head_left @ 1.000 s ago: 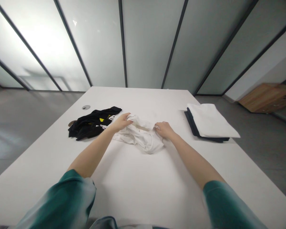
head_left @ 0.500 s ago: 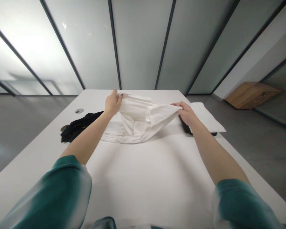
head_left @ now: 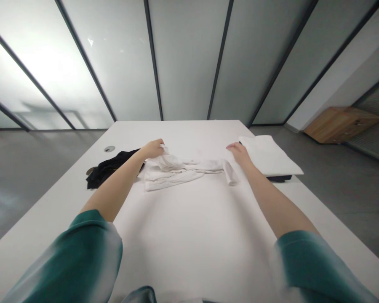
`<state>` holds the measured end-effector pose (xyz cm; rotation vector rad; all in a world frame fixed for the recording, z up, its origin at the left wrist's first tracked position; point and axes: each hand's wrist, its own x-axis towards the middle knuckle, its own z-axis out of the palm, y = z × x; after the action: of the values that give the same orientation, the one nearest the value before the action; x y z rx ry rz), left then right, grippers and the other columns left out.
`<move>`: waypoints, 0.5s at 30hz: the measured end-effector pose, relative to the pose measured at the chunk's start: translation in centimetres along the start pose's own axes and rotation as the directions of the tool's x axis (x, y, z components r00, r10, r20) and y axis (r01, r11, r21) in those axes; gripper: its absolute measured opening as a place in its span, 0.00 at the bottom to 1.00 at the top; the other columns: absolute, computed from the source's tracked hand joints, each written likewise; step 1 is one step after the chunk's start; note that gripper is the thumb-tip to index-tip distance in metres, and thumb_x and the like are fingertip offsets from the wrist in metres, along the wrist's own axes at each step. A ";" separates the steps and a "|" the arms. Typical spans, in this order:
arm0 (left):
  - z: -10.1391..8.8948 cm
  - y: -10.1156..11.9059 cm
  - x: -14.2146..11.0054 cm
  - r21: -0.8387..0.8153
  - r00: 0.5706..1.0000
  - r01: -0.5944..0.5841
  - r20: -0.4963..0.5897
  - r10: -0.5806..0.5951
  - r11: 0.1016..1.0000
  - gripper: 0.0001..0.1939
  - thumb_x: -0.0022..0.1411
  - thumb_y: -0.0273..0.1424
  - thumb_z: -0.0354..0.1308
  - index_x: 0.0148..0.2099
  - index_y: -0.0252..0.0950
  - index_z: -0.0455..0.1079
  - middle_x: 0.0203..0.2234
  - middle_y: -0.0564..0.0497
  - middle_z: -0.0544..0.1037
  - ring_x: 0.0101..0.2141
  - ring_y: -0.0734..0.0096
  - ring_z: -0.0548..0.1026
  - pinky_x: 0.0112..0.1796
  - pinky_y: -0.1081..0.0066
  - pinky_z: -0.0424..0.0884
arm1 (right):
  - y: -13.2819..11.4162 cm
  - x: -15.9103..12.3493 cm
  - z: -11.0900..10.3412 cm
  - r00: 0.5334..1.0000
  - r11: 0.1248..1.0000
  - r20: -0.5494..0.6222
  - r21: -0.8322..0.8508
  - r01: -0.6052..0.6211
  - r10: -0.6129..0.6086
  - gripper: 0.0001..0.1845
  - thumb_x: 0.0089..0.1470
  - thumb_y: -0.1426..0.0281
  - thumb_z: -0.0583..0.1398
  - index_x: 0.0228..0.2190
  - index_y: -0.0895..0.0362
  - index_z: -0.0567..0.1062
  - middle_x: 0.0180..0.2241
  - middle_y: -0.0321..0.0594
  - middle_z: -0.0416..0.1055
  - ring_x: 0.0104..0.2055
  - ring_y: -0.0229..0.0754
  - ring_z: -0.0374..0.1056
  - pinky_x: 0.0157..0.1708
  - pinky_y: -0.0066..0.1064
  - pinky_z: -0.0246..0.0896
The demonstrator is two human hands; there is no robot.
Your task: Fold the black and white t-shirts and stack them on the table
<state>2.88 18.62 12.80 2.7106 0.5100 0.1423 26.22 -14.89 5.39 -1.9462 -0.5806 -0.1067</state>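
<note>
A crumpled white long-sleeved garment (head_left: pixel 173 171) lies stretched sideways on the white table (head_left: pixel 189 235). My left hand (head_left: pixel 153 149) is shut on a gathered fold at its far left corner. My right hand (head_left: pixel 239 154) is open and holds nothing. It hangs just above and beyond the garment's rolled sleeve end (head_left: pixel 230 172), and its fingertips are close to a folded white cloth (head_left: pixel 268 155). To the left of my left forearm lies a rumpled black garment (head_left: pixel 110 168) with part of it hidden behind that arm.
The folded white cloth rests on dark folded cloth (head_left: pixel 279 179) at the table's right side. A round grommet (head_left: pixel 109 148) is set in the table near its far left. Frosted glass panels stand beyond the table, and a low wooden cabinet (head_left: pixel 341 124) stands at the far right.
The garment has dropped from the air onto the table and spread out sideways. My right hand has let go of it. My left hand has come down, still holding cloth.
</note>
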 end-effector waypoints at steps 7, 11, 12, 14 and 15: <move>4.7 1.0 -2.5 0.285 0.982 -0.148 0.153 0.107 0.947 0.36 0.60 0.42 0.56 0.67 0.32 0.58 0.59 0.33 0.70 0.58 0.48 0.69 0.56 0.57 0.61 | 1.2 -3.9 4.9 0.909 0.756 0.412 -0.614 0.227 0.062 0.33 0.50 0.58 0.63 0.55 0.59 0.71 0.60 0.57 0.66 0.60 0.58 0.63 0.56 0.45 0.58; 7.4 2.0 -2.6 0.277 0.989 -0.084 0.140 0.046 0.957 0.30 0.64 0.44 0.52 0.63 0.34 0.62 0.56 0.35 0.73 0.56 0.48 0.71 0.54 0.55 0.63 | 1.2 -4.1 5.5 0.938 0.679 0.319 -0.719 0.147 0.135 0.33 0.49 0.61 0.62 0.56 0.58 0.71 0.51 0.57 0.73 0.52 0.59 0.68 0.49 0.46 0.62; 7.9 2.1 -2.5 0.274 0.990 -0.057 0.136 0.020 0.960 0.27 0.64 0.41 0.53 0.61 0.34 0.64 0.54 0.36 0.75 0.55 0.48 0.72 0.53 0.55 0.64 | 1.0 -4.2 5.3 0.942 0.682 0.311 -0.716 0.147 0.124 0.30 0.49 0.63 0.61 0.54 0.57 0.72 0.49 0.56 0.74 0.50 0.59 0.68 0.48 0.46 0.62; 8.5 2.1 -2.6 0.236 0.995 -0.058 0.095 0.036 0.970 0.21 0.62 0.35 0.54 0.57 0.35 0.67 0.51 0.37 0.77 0.52 0.50 0.73 0.51 0.57 0.65 | 0.7 -4.5 4.7 0.950 0.702 0.308 -0.689 0.181 0.058 0.23 0.50 0.67 0.59 0.49 0.57 0.75 0.46 0.54 0.75 0.49 0.59 0.67 0.47 0.46 0.61; 8.8 2.0 -2.8 0.206 0.996 -0.082 0.059 0.071 0.975 0.19 0.61 0.32 0.55 0.54 0.35 0.68 0.49 0.38 0.78 0.51 0.51 0.74 0.50 0.58 0.66 | 0.5 -4.9 4.3 0.952 0.712 0.305 -0.669 0.214 0.001 0.20 0.51 0.69 0.57 0.46 0.57 0.76 0.45 0.54 0.74 0.49 0.58 0.66 0.47 0.46 0.59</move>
<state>2.35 12.85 5.39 2.9312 0.4271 0.0410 21.37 -13.00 1.47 -2.6990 -0.9481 -0.1327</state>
